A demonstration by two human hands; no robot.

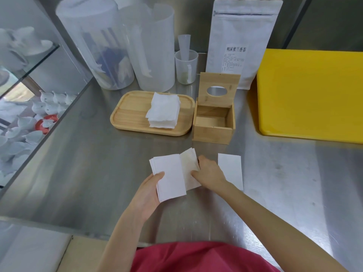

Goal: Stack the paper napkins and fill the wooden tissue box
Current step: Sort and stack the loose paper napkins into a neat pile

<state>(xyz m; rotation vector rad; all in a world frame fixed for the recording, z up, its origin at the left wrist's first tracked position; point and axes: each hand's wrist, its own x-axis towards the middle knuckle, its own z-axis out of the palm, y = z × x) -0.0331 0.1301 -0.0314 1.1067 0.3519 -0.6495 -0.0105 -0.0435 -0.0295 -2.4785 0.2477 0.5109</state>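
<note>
My left hand [149,191] holds a small stack of folded white napkins [170,176] just above the steel counter, thumb on top. My right hand [209,172] pinches the top napkin [189,163] of that stack at its right edge and lifts it partly. One folded napkin [229,167] lies flat on the counter right of my right hand. The wooden tissue box [213,132] stands behind my hands, empty inside, its lid with an oval hole [218,89] swung upright. A loose pile of napkins [164,111] rests on a wooden tray [129,112] left of the box.
A yellow board [312,95] lies at the right. Behind the tray stand two large translucent containers [121,48], a small measuring cup [185,67] and a white pouch [241,42]. A glass case of white crockery [29,114] borders the counter on the left.
</note>
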